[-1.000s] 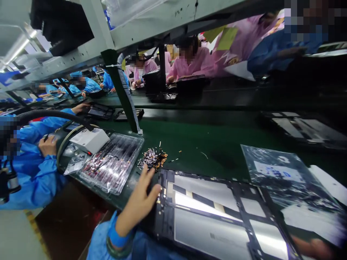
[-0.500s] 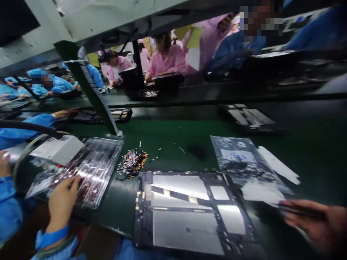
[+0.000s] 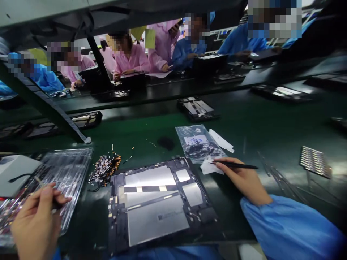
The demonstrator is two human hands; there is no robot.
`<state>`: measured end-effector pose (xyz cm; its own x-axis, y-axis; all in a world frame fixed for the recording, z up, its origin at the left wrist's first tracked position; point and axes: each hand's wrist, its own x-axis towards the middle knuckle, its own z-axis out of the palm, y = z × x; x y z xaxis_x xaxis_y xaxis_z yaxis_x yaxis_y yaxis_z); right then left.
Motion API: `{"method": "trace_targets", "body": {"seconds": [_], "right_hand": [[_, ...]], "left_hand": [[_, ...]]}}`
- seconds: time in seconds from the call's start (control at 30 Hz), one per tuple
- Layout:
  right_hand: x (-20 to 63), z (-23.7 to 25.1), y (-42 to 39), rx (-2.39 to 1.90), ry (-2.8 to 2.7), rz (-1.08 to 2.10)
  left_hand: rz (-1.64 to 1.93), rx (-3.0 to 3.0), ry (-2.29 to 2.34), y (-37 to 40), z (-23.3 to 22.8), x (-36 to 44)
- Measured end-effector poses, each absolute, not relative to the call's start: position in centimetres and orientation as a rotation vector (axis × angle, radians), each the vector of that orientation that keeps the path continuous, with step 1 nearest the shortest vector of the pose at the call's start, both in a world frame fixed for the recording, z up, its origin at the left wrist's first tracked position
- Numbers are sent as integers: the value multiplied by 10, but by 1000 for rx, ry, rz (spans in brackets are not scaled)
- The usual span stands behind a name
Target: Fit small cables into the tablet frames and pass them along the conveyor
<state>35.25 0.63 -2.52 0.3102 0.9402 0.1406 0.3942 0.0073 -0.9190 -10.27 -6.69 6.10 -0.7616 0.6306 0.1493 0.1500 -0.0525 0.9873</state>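
My left hand is raised over the clear plastic tray, its thumb and finger pinching a thin cable with a dark end. Black tweezers lie in the grip of my right hand. Their tips reach over a white paper piece, close to a clear bag of small dark parts. Between my hands an open tablet housing lies flat, silver battery panels facing up. By its upper left corner sits a pile of small cables.
A white box stands by the tray. To the right are thin metal strips and a block of metallic parts. More housings lie further back. A slanted green post rises at left. Co-workers sit across the bench.
The view has swung right. My left hand has risen from the tray with the cable. My right hand has brought the tweezers over the white paper. The co-worker's arms at left have left view.
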Motion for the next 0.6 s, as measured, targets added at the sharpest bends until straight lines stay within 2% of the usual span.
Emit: {"method": "trace_targets", "body": {"seconds": [0.13,0.47,0.6], "right_hand": [[353,-35,12,-1560,-1278,648],[349,-34,19,-1562,-1206,679],[346,-29,20,-1572,-1157,695]], "left_hand": [[1936,818,1612,-55,63,-73],[1831,448,1531,-51,53,-60],[1798,259,1365,-47,57,-56]]}}
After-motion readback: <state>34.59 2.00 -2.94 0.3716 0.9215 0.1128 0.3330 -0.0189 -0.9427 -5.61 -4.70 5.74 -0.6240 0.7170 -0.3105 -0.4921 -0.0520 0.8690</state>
